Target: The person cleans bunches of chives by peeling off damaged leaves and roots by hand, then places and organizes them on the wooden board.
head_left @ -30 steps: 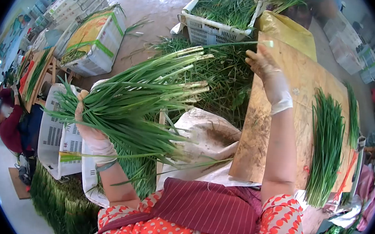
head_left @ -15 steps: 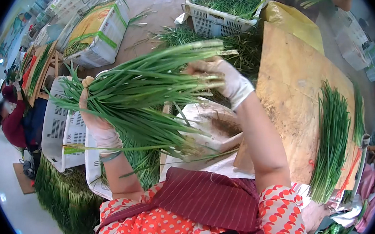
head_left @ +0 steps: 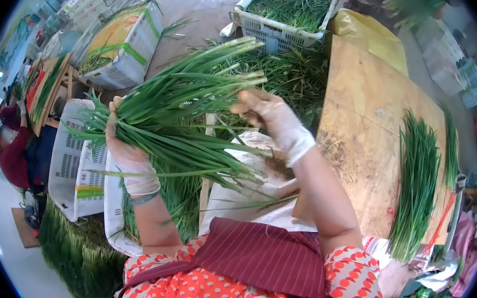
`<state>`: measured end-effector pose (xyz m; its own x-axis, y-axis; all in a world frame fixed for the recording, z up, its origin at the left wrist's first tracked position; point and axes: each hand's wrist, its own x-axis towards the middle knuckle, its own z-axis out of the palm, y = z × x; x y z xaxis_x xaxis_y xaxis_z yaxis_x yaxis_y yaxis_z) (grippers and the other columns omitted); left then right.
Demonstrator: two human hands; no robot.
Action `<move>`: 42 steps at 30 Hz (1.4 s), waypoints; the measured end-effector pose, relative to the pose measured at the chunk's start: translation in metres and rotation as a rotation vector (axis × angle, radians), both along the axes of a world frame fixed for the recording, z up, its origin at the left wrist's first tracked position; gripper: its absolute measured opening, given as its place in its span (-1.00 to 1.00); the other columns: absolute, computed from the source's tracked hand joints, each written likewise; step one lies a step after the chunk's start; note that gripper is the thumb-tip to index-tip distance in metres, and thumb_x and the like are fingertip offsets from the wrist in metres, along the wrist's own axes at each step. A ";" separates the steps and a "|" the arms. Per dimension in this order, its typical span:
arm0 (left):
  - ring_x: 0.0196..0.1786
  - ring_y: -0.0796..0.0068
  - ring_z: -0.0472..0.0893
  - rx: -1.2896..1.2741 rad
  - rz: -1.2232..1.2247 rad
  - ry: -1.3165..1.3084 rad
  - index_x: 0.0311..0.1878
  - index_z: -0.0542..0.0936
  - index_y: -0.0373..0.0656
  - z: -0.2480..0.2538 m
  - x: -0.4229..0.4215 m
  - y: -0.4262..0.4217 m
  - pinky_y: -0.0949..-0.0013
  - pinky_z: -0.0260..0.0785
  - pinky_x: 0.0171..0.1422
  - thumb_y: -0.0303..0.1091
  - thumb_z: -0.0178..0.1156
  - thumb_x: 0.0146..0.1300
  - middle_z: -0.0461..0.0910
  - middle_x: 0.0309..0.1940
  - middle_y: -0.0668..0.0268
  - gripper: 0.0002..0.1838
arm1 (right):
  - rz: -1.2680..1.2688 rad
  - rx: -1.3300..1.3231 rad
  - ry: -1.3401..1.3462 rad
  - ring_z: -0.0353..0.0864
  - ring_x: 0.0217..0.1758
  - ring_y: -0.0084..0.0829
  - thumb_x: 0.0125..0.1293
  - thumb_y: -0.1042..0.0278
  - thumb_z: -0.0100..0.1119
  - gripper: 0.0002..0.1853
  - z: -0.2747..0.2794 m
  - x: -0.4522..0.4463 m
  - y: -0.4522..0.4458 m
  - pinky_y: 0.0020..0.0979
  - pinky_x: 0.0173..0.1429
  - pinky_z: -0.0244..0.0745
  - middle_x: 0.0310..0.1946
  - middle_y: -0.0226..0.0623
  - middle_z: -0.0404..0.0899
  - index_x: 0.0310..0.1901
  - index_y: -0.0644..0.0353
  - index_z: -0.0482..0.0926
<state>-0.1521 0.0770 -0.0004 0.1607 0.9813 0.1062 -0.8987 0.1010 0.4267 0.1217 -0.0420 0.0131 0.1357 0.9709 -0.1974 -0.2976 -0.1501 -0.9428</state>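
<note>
My left hand [head_left: 127, 150], in a pale glove, is wrapped round the leafy end of a bunch of chives [head_left: 168, 109]. The bunch is held in front of my body with its stem ends fanned out to the right. Close to those stem ends is my gloved right hand [head_left: 278, 121], its fingers bent and drawn together; what lies between the fingertips, if anything, cannot be made out. Below the bunch is a white sack [head_left: 234, 197] with dirt on it. One long stalk [head_left: 134, 173] sticks out across my left wrist.
On the right, a wooden board [head_left: 365, 131] carries a neat chive bundle [head_left: 416, 187]. Loose greens [head_left: 291, 68] lie beyond my hands, before a white crate [head_left: 276, 39] of chives. White baskets [head_left: 68, 185] and stacked chives [head_left: 79, 254] stand left. A co-worker [head_left: 14, 152] is far left.
My right hand has drawn back slightly from the stems, left and downward, and its fingers now show in front. The bunch's upper stems have swung up and spread apart.
</note>
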 end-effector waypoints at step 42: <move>0.10 0.45 0.49 0.251 -0.122 0.037 0.19 0.37 -0.19 0.025 0.026 -0.021 0.25 0.36 0.20 -0.32 -0.10 0.35 0.49 0.09 0.30 -0.63 | -0.097 0.470 -0.408 0.56 -0.25 -0.48 0.06 0.50 0.28 -0.79 -0.005 0.004 0.022 -0.48 -0.09 0.46 -0.31 -0.27 0.62 -0.21 0.19 0.66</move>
